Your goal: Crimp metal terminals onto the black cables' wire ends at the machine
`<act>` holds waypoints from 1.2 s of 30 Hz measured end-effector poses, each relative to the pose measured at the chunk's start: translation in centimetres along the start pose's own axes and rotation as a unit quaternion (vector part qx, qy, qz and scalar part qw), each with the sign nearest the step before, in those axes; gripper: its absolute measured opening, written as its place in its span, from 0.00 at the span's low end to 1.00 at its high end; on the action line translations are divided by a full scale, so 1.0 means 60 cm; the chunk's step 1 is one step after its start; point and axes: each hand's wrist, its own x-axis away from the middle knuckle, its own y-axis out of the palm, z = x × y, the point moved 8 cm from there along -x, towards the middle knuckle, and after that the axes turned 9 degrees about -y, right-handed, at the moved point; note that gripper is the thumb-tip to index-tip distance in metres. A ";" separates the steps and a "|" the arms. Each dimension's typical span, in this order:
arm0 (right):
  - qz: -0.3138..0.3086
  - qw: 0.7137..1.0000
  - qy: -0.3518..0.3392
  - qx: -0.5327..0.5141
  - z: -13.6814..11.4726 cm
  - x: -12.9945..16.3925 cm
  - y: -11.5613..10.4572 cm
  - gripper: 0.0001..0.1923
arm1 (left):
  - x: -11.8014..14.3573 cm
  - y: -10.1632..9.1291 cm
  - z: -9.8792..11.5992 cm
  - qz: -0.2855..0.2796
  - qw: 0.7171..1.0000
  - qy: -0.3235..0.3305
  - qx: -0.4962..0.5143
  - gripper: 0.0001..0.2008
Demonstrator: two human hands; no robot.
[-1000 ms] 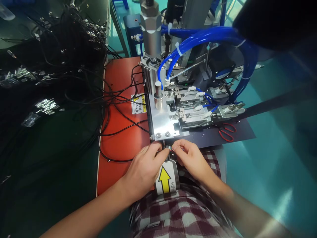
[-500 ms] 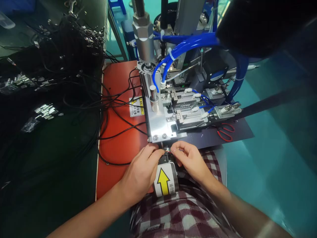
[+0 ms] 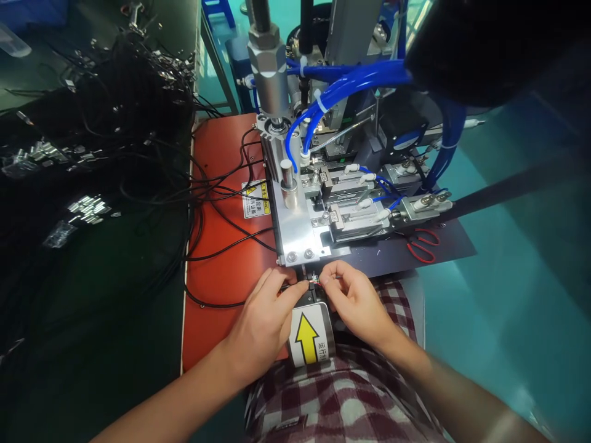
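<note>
At the front edge of the machine, my left hand [image 3: 265, 317] is closed around the end of a black cable [image 3: 221, 306] that comes in from the left. Thin coloured wires [image 3: 315, 281] with pale tips show between the two hands, over a small dark fixture. Fingertips of my right hand [image 3: 357, 301] are pinched together at those wires. The palms hide most of the cable end. Just above sits the shiny metal plate [image 3: 298, 237] of the machine, and just below is a white label with a yellow arrow [image 3: 308, 338].
More black cables cross the red board [image 3: 221, 271] on the left. Beyond it lie a dark cable heap [image 3: 115, 98] and shiny metal connectors [image 3: 88, 209]. Blue air hoses [image 3: 364, 80] arch over the cylinders. Red-handled scissors [image 3: 423, 246] rest at the right.
Both hands stay at the wires, with only slight finger movement. The whole view has shifted very little.
</note>
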 end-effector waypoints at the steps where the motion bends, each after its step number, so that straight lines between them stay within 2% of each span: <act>1: -0.001 1.000 -0.003 0.002 -0.001 0.000 0.000 0.06 | 0.000 0.000 -0.001 0.002 1.000 -0.001 0.005 0.17; 10: -0.005 1.000 0.015 -0.005 -0.002 -0.004 -0.001 0.06 | 0.000 0.000 0.002 0.005 1.000 0.011 0.001 0.16; 14: -0.009 0.995 0.060 -0.085 0.008 -0.004 0.007 0.08 | -0.003 -0.004 0.016 0.001 0.996 0.006 -0.093 0.16; 17: -0.022 0.988 0.088 -0.128 0.020 -0.002 0.013 0.10 | -0.004 0.001 0.017 -0.033 0.989 -0.028 -0.143 0.16; 20: -0.024 0.985 0.092 -0.141 0.028 0.003 0.013 0.12 | -0.002 0.007 0.013 -0.058 0.991 -0.046 -0.113 0.17; 23: 0.000 0.987 0.087 -0.136 0.029 0.013 0.010 0.12 | 0.001 0.012 0.008 -0.063 0.993 -0.046 -0.089 0.17; 28: 0.070 0.994 0.044 -0.070 0.016 0.028 0.005 0.10 | 0.004 0.014 0.005 -0.068 0.993 -0.041 -0.092 0.17; 31: 0.091 0.994 -0.036 0.038 -0.008 0.028 -0.003 0.07 | 0.004 0.013 0.007 -0.065 0.992 -0.041 -0.096 0.17; 34: 0.085 0.976 -0.136 0.146 -0.045 0.025 -0.008 0.05 | 0.003 0.014 0.007 -0.062 0.992 -0.043 -0.099 0.17; 36: 0.072 0.968 -0.165 0.173 -0.059 0.021 -0.009 0.05 | 0.002 0.015 0.007 -0.065 0.991 -0.044 -0.106 0.18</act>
